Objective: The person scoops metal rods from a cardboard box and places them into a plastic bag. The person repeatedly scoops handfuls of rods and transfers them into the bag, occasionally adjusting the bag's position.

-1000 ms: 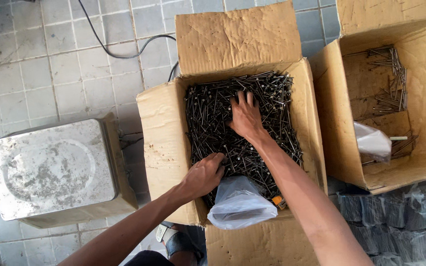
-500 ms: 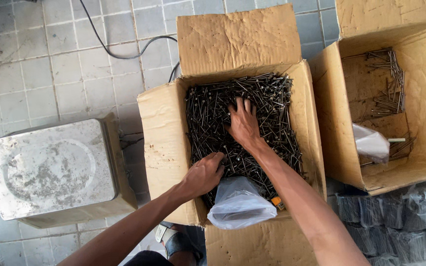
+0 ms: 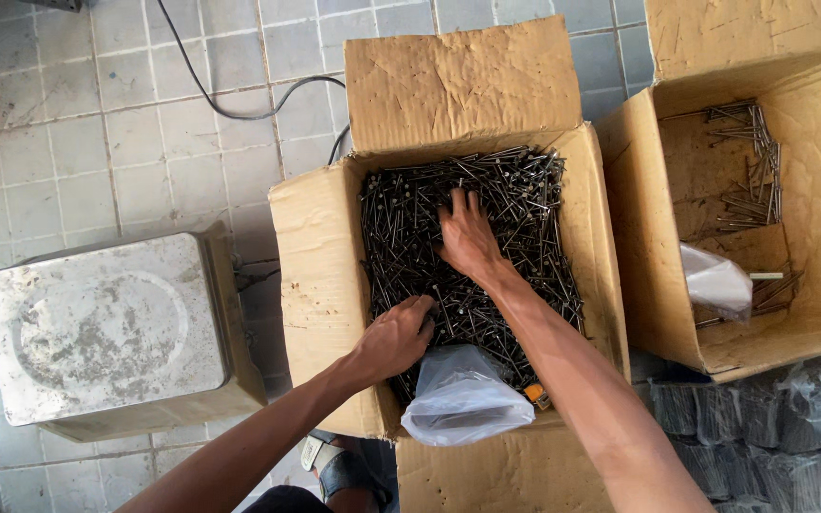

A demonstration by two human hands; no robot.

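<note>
While the nails (image 3: 472, 247) fill the middle cardboard box (image 3: 320, 256), their long axes point every way, with no common direction. The right hand (image 3: 467, 237) lies spread flat on them; the left hand (image 3: 396, 334) curls into the heap, its fingertips and grip hidden.

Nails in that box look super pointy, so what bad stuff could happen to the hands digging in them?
1. Both hands are bare: the right hand lies flat on the heap of nails and the left hand digs into it, so a point might prick a finger.
2. The thin plastic bag sits at the edge of the nails; sharp ends could tear it.
3. The cardboard box looks worn, so its wall may sag.
</note>
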